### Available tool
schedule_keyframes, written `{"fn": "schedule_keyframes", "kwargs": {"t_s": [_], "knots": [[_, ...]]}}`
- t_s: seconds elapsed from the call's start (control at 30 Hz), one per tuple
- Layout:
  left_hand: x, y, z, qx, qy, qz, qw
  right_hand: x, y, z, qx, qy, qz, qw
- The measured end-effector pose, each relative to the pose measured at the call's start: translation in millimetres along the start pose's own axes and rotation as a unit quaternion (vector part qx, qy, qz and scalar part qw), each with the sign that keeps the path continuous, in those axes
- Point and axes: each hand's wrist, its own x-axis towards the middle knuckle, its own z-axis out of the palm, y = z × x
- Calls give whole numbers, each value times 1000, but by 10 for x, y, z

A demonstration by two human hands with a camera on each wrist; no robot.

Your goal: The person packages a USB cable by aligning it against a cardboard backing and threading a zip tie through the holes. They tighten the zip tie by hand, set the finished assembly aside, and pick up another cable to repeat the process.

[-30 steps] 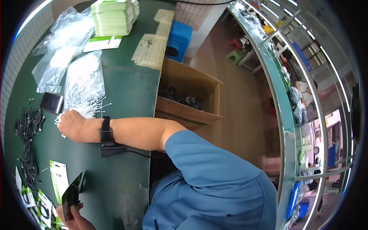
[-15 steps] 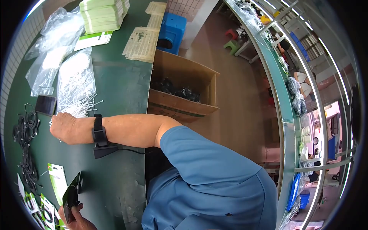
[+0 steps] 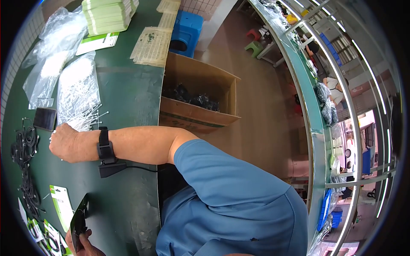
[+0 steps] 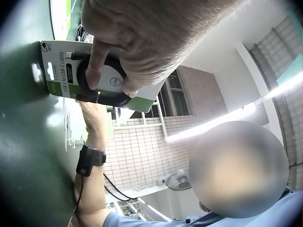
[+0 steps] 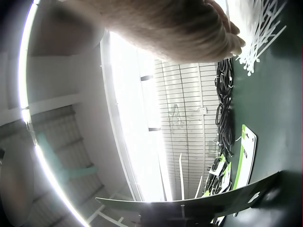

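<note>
My right hand lies at the near end of white cable ties that spill from a clear plastic bag. Its fingers curl in among the ties, and white tips poke out beside the knuckles. In the right wrist view, the fingertips meet the loose ties. Low in the head view, my left hand pinches a packaging card, tilted up on edge. The left wrist view shows its print, "USB-C to USB-C cable", and a coiled black cable on it under the fingers.
Another green-and-white card lies beside the held one. Bundled black cables and carded cables line the left side. A phone lies by the bag. Stacked cards stand at the back; a cardboard box is off the table's right edge.
The head view has shifted, so the table scene slides left and slightly up. My right hand has edged left relative to the ties; my left hand keeps the card in about the same pose.
</note>
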Motion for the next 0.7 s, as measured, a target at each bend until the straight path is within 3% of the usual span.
{"fn": "schedule_keyframes", "kwargs": {"t_s": [0.4, 0.47, 0.57, 0.7], "knots": [[-7, -59, -59, -33, -27, 19, 999, 32, 39, 86, 23, 17, -20, 999], [1, -142, -82, -40, -26, 16, 999, -97, -5, -113, -6, 76, -25, 997], [-25, -447, -206, -22, 24, -17, 999, -77, 51, -119, 2, 84, -21, 996], [-3, 56, 18, -63, 34, 38, 997, -53, 119, -171, 84, 93, -17, 992]]}}
